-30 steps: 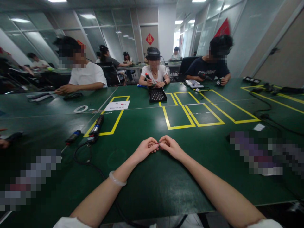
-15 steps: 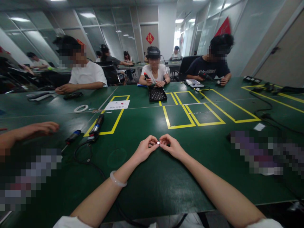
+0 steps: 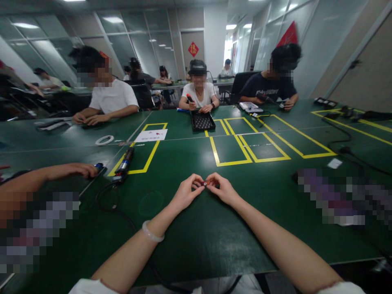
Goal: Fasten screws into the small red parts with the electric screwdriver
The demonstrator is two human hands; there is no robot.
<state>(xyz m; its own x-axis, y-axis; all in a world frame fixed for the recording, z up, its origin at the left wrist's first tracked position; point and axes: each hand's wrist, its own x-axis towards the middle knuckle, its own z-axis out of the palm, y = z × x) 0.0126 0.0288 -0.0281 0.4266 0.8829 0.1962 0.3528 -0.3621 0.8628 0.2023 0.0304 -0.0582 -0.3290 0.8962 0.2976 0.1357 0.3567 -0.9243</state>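
Between my fingertips is a tiny part (image 3: 205,183) with a pale, shiny face and some red or orange; its kind is too small to make out. My left hand (image 3: 190,191) pinches it from the left with thumb and fingers. From the right, my right hand (image 3: 221,188) closes on it in the same way. Both hands are held close together over the green table (image 3: 196,232), and the fingers cover most of the part.
A black-and-blue electric screwdriver (image 3: 124,164) with a cable lies left of my hands. At far left a neighbour's hand (image 3: 87,170) touches another tool. Yellow tape rectangles (image 3: 234,164) mark the table. Across it, a person works over a black tray (image 3: 203,122); a white card (image 3: 151,135) lies nearby.
The small part now shows red or orange beside its pale face, as if turned; my hands stay nearly in place. The neighbour's hand at left has moved right onto the tool lying there.
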